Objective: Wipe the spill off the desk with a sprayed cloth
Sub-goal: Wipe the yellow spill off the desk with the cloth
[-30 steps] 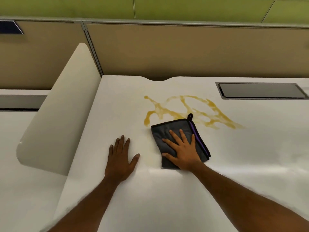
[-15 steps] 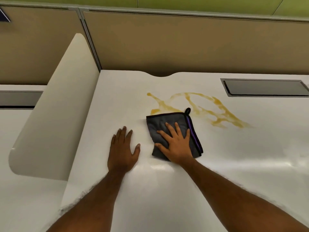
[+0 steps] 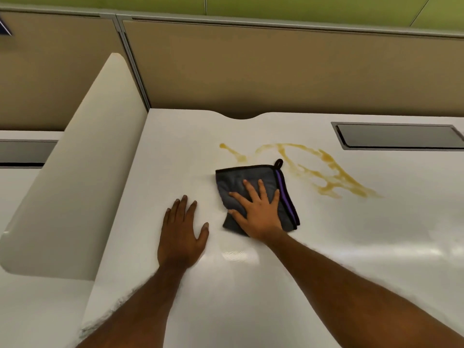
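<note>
From the head view I count two hands, one cloth, one spill and one tabletop, plus one dark recessed panel set into the far right of the surface and one white side divider off to the left.

The cloth is grey, folded, with a purple strip and a small black loop at its far right corner. It lies flat on the tabletop directly under my right hand, just to the right of my left hand and not touching it. The spill is a yellow-brown splash of thin streaks. It spreads beyond the cloth's far edge and off to the right of my right hand; its nearest streaks meet the cloth's far edge, near the loop.

My right hand is laid open, fingers spread, palm pressing down on the near half of the cloth; it grips nothing. My left hand is also flat and open, fingers together, thumb out, resting on bare tabletop and holding nothing. A faint wet sheen shows on the surface just nearer me, between the two wrists.
</note>
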`<state>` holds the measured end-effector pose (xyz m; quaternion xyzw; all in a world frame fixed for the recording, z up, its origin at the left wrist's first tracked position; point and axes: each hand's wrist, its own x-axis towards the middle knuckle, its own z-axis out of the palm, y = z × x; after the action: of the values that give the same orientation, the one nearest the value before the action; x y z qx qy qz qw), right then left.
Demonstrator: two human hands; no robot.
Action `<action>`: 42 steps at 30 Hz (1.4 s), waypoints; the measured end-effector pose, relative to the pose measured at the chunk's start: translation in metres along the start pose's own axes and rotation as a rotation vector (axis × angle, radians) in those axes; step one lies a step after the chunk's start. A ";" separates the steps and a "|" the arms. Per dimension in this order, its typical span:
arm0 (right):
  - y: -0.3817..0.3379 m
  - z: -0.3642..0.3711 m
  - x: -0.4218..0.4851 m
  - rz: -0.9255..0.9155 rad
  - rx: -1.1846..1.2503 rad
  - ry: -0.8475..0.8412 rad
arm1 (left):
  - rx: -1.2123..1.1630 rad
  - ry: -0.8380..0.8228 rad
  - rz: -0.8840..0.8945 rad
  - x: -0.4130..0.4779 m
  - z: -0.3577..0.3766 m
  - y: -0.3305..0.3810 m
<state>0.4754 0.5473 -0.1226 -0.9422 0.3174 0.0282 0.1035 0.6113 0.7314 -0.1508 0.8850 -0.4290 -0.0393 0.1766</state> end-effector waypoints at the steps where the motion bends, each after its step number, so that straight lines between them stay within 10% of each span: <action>1: 0.011 0.000 -0.010 -0.020 0.025 0.030 | 0.000 -0.003 -0.005 0.000 0.000 0.000; 9: 0.036 -0.009 0.019 0.244 -0.038 -0.009 | 0.003 0.011 -0.016 0.001 0.001 0.001; 16: 0.029 -0.003 -0.015 -0.175 -0.071 -0.022 | 0.024 -0.031 -0.027 0.001 -0.002 0.002; 23: 0.016 -0.005 0.011 0.134 -0.066 -0.036 | 0.032 -0.013 -0.029 0.001 -0.003 0.003; 30: 0.013 0.008 -0.030 -0.288 -0.069 0.009 | -0.016 0.009 0.000 0.000 -0.003 0.002; 37: 0.024 0.002 -0.025 0.003 -0.081 -0.018 | -0.023 0.023 -0.020 -0.002 -0.008 0.008; 42: 0.007 0.010 -0.052 -0.241 -0.069 -0.021 | -0.011 0.004 -0.010 -0.004 -0.008 0.006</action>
<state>0.4294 0.5747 -0.1271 -0.9761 0.1999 0.0361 0.0768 0.6061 0.7332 -0.1412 0.8862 -0.4241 -0.0405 0.1821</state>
